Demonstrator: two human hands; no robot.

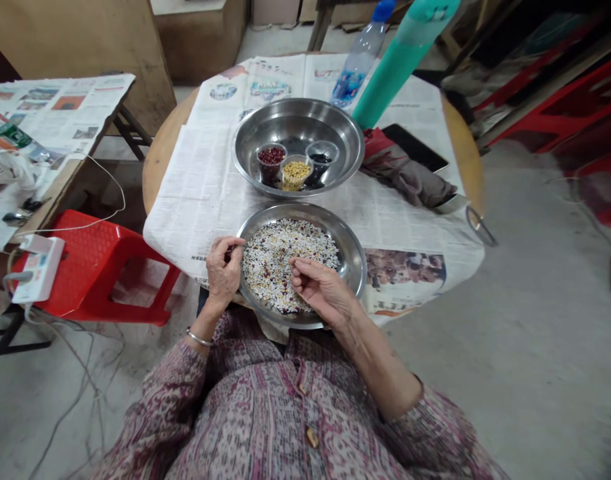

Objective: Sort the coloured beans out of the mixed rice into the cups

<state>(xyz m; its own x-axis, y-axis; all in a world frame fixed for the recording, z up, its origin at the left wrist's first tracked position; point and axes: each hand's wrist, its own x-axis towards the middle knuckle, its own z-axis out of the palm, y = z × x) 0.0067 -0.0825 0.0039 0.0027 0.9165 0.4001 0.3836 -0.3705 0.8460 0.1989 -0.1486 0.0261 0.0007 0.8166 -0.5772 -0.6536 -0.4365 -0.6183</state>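
A shallow steel dish sits at the near edge of the table, tilted slightly toward me. Spread across it is a mix of white rice grains with red, yellow and black beans among them. My left hand is closed on the dish's left rim, fingers curled. Over the middle of the grains, my right hand pinches thumb and forefinger together; whatever is between the tips is too small to make out. Beyond stands a wide steel basin with cups of red beans, yellow beans and black beans.
Newspaper covers the round table. At its back stand a water bottle and a tall green bottle; a dark phone and a grey cloth lie right. A red stool with a power strip is left.
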